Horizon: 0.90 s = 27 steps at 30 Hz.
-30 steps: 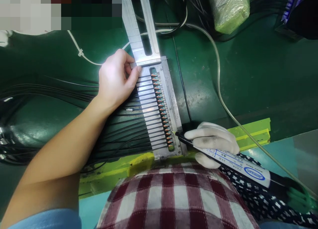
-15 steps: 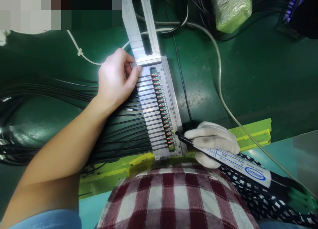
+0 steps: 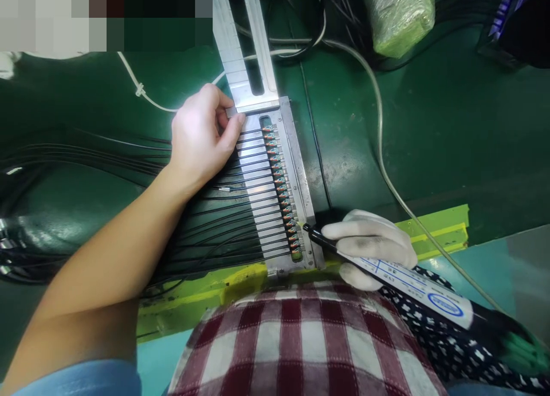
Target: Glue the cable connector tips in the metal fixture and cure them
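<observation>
A long metal fixture [image 3: 258, 195] lies on the bench with its hinged slotted cover [image 3: 232, 63] swung up at the far end. Black cables [image 3: 232, 219] enter from the left; their ends with small green connector boards [image 3: 281, 188] sit in a row along the slot. My bare left hand [image 3: 201, 138] is closed on the fixture's upper left edge, thumb on top. In my white-gloved right hand [image 3: 372, 244] is a black pen-shaped tool with a white label [image 3: 412, 290]. Its tip is over the fixture's right rail, near the lower boards.
Bundled cables [image 3: 26, 264] lie at the left. A pale cord [image 3: 380, 126] curves across the green bench [image 3: 451, 126] on the right. A plastic-wrapped yellow-green block [image 3: 399, 18] stands at the back. Yellow-green edging [image 3: 193, 304] runs along the bench front.
The right hand and the tool have shifted very slightly to the right, the tip staying by the lower boards. My left hand holds the same place on the fixture.
</observation>
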Motion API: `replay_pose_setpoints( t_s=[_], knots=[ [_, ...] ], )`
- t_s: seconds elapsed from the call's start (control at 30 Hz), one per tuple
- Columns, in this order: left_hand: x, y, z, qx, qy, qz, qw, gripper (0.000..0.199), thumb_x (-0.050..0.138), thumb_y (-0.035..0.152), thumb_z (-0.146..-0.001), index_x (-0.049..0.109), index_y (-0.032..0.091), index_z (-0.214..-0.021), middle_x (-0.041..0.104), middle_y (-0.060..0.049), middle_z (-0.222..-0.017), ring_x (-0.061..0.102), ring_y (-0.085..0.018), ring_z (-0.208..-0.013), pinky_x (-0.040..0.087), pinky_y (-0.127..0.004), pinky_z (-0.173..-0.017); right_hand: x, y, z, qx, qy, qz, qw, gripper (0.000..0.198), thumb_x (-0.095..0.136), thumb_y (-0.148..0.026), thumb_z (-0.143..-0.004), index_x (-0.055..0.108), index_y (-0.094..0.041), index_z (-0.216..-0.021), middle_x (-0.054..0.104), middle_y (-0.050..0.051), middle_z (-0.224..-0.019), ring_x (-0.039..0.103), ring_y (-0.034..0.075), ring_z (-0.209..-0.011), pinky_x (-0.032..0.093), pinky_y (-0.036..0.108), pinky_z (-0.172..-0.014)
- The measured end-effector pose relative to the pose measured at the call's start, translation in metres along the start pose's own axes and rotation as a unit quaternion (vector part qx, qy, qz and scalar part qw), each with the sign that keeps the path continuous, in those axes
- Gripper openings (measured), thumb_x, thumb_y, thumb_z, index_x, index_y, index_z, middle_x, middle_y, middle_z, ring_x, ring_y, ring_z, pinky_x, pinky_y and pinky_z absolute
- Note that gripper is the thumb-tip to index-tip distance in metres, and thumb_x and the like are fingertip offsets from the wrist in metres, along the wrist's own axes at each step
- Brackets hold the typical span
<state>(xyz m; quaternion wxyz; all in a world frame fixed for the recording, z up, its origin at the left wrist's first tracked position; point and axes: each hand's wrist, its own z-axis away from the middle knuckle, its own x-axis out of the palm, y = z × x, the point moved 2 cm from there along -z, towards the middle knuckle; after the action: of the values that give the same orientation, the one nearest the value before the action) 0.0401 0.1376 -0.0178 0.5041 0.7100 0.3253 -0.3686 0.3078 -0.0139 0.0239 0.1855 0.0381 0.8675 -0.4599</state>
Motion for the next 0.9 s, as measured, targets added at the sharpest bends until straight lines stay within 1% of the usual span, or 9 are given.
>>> replay_pose_setpoints(
  t_s=[0.1,0.23,0.4,0.5,0.63,0.8,0.9],
  knots=[
    [0.0,-0.001,0.0,0.007,0.009,-0.003,1.0,0.017,0.061,0.031,-0.083,0.052,0.019,-0.091,0.047,0.003,-0.072,0.055,-0.013,-0.07,0.051,-0.033,-0.076,-0.002,-0.003,0.005,-0.013,0.007,0.001,1.0,0.005,0.064,-0.023,-0.085,0.064,-0.021,-0.09,0.076,0.008,-0.091,0.065,0.018,-0.059,0.054,0.034,-0.053],
    [0.0,-0.001,0.0,0.009,0.012,-0.006,1.0,0.017,0.062,0.031,-0.082,0.054,0.018,-0.09,0.048,0.003,-0.072,0.054,-0.012,-0.068,0.051,-0.032,-0.073,-0.003,-0.004,0.012,0.0,-0.017,0.0,1.0,0.01,0.066,-0.026,-0.085,0.065,-0.021,-0.093,0.076,0.009,-0.094,0.066,0.018,-0.062,0.054,0.034,-0.055],
    [0.0,-0.001,-0.001,0.003,0.011,-0.006,1.0,0.018,0.064,0.029,-0.081,0.055,0.018,-0.091,0.049,0.003,-0.072,0.053,-0.011,-0.068,0.051,-0.031,-0.073,0.0,-0.003,0.011,0.007,-0.023,-0.004,1.0,0.008,0.065,-0.022,-0.084,0.065,-0.02,-0.091,0.076,0.009,-0.093,0.065,0.017,-0.061,0.053,0.032,-0.054],
    [0.001,-0.001,0.0,0.004,0.009,-0.011,1.0,0.016,0.063,0.028,-0.082,0.054,0.018,-0.092,0.049,0.003,-0.072,0.054,-0.012,-0.069,0.051,-0.032,-0.074,0.002,-0.002,0.009,-0.001,-0.011,-0.014,1.0,0.009,0.066,-0.02,-0.081,0.065,-0.018,-0.09,0.076,0.01,-0.093,0.064,0.017,-0.06,0.052,0.033,-0.053],
    [0.0,-0.001,0.0,-0.001,0.007,-0.01,1.0,0.016,0.063,0.027,-0.081,0.053,0.018,-0.091,0.048,0.003,-0.072,0.054,-0.012,-0.069,0.051,-0.033,-0.075,0.002,-0.002,0.008,0.011,-0.02,-0.012,1.0,0.01,0.066,-0.02,-0.082,0.065,-0.019,-0.092,0.076,0.01,-0.094,0.064,0.017,-0.061,0.052,0.033,-0.054],
    [0.0,-0.001,0.0,-0.003,0.007,0.009,1.0,0.02,0.066,0.029,-0.083,0.05,0.019,-0.09,0.046,0.004,-0.072,0.053,-0.011,-0.068,0.051,-0.036,-0.078,0.001,-0.003,0.008,0.012,-0.02,-0.008,1.0,0.009,0.066,-0.02,-0.082,0.065,-0.021,-0.091,0.076,0.009,-0.094,0.065,0.017,-0.06,0.052,0.032,-0.054],
    [0.0,-0.002,0.0,0.011,0.006,0.003,1.0,0.02,0.063,0.032,-0.085,0.051,0.018,-0.092,0.045,0.004,-0.072,0.054,-0.011,-0.069,0.052,-0.035,-0.078,0.0,-0.003,0.009,0.014,-0.028,-0.015,0.999,0.01,0.067,-0.019,-0.081,0.065,-0.019,-0.091,0.076,0.009,-0.095,0.065,0.017,-0.062,0.052,0.032,-0.055]
  ],
)
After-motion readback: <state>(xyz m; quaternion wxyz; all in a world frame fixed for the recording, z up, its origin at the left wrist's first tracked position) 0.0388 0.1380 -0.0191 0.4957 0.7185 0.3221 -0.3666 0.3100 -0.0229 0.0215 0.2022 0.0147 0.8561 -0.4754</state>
